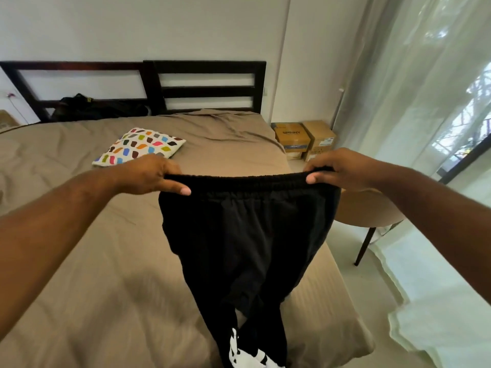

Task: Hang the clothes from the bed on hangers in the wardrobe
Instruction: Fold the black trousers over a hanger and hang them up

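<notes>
Mid-frame, held up over the bed [79,261]: black jogger pants [239,235], pulled wide by the elastic waistband [247,181]. Pinching the band's left end with the left hand [151,175], fingers curled over the top edge and thumb laid along the front. Pinching the right end with the right hand [337,168] in the same way, thumb tip on the front of the band. Hanging from both grips toward the bottom edge of the frame, legs close together, with a white print [247,354] low on the cloth. Behind the left hand, on the tan bedcover, a white cushion [138,146] with coloured patches. In the upper left, against the dark slatted headboard [207,86], a heap of dark clothes [98,108]. Right of the bed, by the wall, stacked cardboard boxes [305,139]. Just beside the pants on the right, a beige chair [366,211] with dark legs. Along the right edge, sheer curtains [411,88].
</notes>
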